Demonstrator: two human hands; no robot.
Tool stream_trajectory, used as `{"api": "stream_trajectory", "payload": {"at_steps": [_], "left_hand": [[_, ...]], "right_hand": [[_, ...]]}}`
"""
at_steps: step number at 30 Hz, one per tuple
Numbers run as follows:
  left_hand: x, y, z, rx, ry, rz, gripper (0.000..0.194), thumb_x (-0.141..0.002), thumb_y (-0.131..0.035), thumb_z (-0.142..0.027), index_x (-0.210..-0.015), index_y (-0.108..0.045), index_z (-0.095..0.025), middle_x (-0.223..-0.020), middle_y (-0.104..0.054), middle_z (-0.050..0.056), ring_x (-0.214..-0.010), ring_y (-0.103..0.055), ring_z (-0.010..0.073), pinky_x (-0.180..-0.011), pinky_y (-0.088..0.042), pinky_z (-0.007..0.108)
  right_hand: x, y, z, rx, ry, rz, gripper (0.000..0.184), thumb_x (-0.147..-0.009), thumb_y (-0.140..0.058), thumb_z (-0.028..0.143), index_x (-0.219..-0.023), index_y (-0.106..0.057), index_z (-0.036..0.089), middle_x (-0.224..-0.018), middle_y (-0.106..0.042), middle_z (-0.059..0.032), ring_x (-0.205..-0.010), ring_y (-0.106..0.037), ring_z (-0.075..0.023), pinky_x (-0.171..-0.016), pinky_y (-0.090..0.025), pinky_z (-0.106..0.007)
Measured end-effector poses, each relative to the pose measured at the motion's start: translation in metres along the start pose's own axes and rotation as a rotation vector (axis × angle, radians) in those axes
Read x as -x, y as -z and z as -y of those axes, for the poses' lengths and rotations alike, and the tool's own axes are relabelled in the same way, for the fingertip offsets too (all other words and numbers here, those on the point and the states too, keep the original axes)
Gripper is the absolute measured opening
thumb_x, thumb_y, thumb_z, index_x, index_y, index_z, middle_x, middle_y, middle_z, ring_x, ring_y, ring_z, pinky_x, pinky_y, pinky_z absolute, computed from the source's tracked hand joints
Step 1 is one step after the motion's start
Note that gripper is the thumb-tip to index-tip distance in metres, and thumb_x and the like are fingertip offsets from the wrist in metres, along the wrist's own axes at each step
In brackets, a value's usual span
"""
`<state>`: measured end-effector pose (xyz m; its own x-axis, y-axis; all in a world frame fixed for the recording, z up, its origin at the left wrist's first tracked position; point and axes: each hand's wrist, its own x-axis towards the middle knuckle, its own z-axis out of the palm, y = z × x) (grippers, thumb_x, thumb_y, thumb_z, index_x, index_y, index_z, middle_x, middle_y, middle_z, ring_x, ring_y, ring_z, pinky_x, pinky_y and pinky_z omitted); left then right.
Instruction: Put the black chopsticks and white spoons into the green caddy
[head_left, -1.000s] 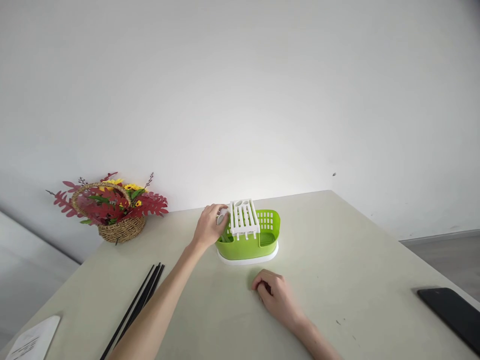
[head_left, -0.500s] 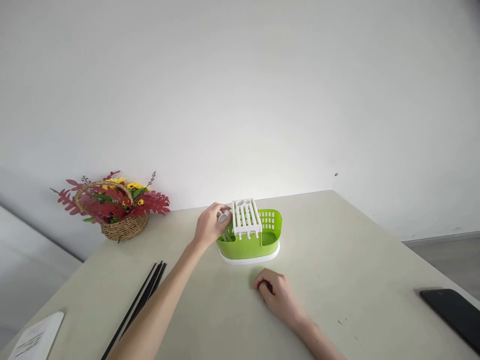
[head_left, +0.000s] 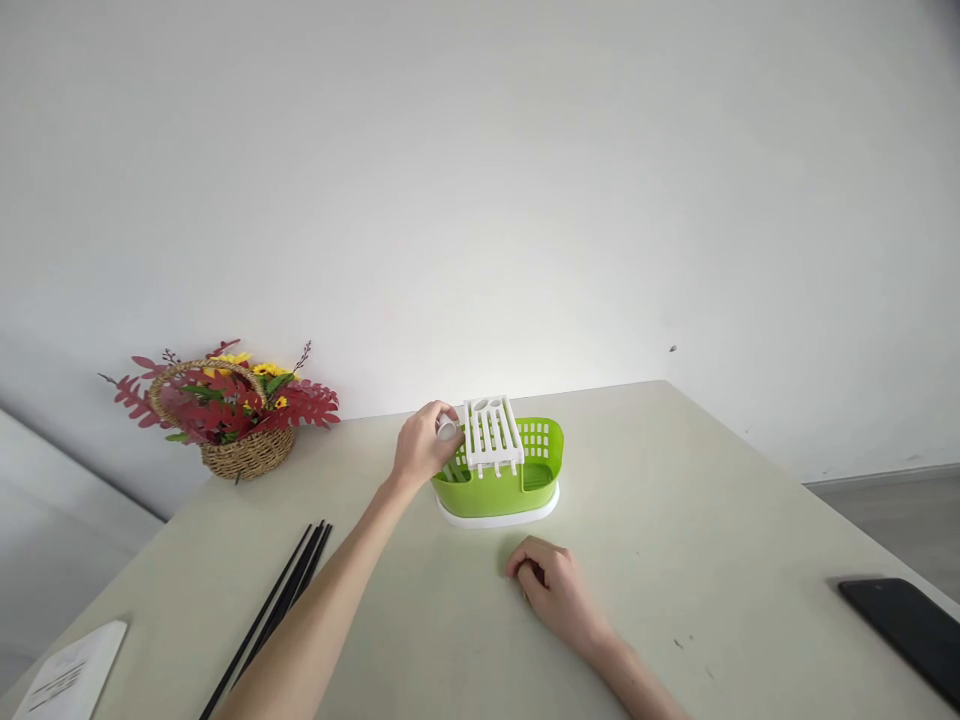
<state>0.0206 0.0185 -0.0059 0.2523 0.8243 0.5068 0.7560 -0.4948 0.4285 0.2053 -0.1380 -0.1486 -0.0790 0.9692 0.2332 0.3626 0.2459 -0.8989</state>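
In front of me on the table stands a green plastic basket (head_left: 495, 495) on a white base, with a white slatted rack (head_left: 493, 435) across its middle. My left hand (head_left: 426, 443) is at the basket's left end, its fingers closed on a white spoon (head_left: 447, 430). The spoon's rounded end shows beside the thumb; the rest is hidden by the fingers and the basket. My right hand (head_left: 551, 590) rests on the table in front of the basket, fingers curled in, with nothing seen in them.
Several black chopsticks (head_left: 281, 600) lie by my left forearm. A wicker basket of artificial flowers (head_left: 247, 455) stands at the back left against the wall. A white printed card or box (head_left: 71, 675) lies front left, a black phone (head_left: 904, 625) at the right edge.
My left hand has shifted very slightly, and the white spoon in it has turned a little and sits slightly higher. The right hand and the green basket have stayed put.
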Motion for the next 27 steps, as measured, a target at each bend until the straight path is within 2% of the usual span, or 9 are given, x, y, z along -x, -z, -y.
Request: {"api": "stream_trajectory", "payload": {"at_steps": [5, 11, 16, 22, 27], "left_hand": [[-0.007, -0.001, 0.005, 0.017, 0.027, -0.135, 0.006, -0.074, -0.063, -0.025, -0.079, -0.064, -0.023, -0.077, -0.069, -0.002, -0.07, -0.062, 0.0163, -0.064, -0.043, 0.027], [-0.011, -0.001, 0.005, 0.021, 0.0, -0.203, 0.003, -0.074, -0.063, -0.022, -0.077, -0.064, -0.023, -0.077, -0.07, -0.003, -0.072, -0.063, 0.0164, -0.068, -0.043, 0.027], [-0.006, -0.002, 0.004, 0.085, -0.058, -0.125, 0.002, -0.079, -0.061, -0.024, -0.08, -0.063, -0.023, -0.084, -0.071, -0.002, -0.076, -0.064, 0.0168, -0.07, -0.044, 0.027], [-0.001, 0.001, -0.002, 0.097, -0.123, 0.036, 0.006, -0.078, -0.061, -0.022, -0.082, -0.066, -0.024, -0.082, -0.072, -0.003, -0.074, -0.064, 0.016, -0.068, -0.043, 0.025], [0.001, 0.004, -0.003, 0.087, -0.129, 0.025, 0.007, -0.08, -0.059, -0.023, -0.083, -0.066, -0.023, -0.083, -0.072, -0.002, -0.073, -0.063, 0.016, -0.069, -0.043, 0.026]], "right_hand": [[0.0, 0.0, -0.002, 0.007, -0.003, 0.002, 0.03, -0.081, -0.044, 0.007, -0.076, -0.07, 0.022, -0.075, -0.07, 0.0011, -0.067, -0.06, -0.0148, -0.064, -0.041, -0.024], [-0.001, -0.001, -0.003, 0.005, 0.003, 0.008, 0.03, -0.081, -0.045, 0.007, -0.076, -0.07, 0.022, -0.079, -0.072, 0.0012, -0.069, -0.061, -0.0151, -0.066, -0.042, -0.024], [0.0, 0.001, 0.0, -0.002, -0.012, 0.014, 0.03, -0.081, -0.045, 0.007, -0.076, -0.07, 0.022, -0.079, -0.071, 0.0011, -0.07, -0.061, -0.0153, -0.066, -0.042, -0.024], [0.0, 0.001, 0.002, 0.005, -0.012, 0.012, 0.03, -0.081, -0.044, 0.007, -0.076, -0.07, 0.022, -0.077, -0.071, 0.0008, -0.068, -0.059, -0.0152, -0.065, -0.041, -0.025], [0.0, 0.001, 0.002, 0.005, -0.007, 0.006, 0.03, -0.081, -0.044, 0.007, -0.076, -0.07, 0.021, -0.077, -0.071, 0.0006, -0.068, -0.059, -0.0154, -0.065, -0.042, -0.025]]}}
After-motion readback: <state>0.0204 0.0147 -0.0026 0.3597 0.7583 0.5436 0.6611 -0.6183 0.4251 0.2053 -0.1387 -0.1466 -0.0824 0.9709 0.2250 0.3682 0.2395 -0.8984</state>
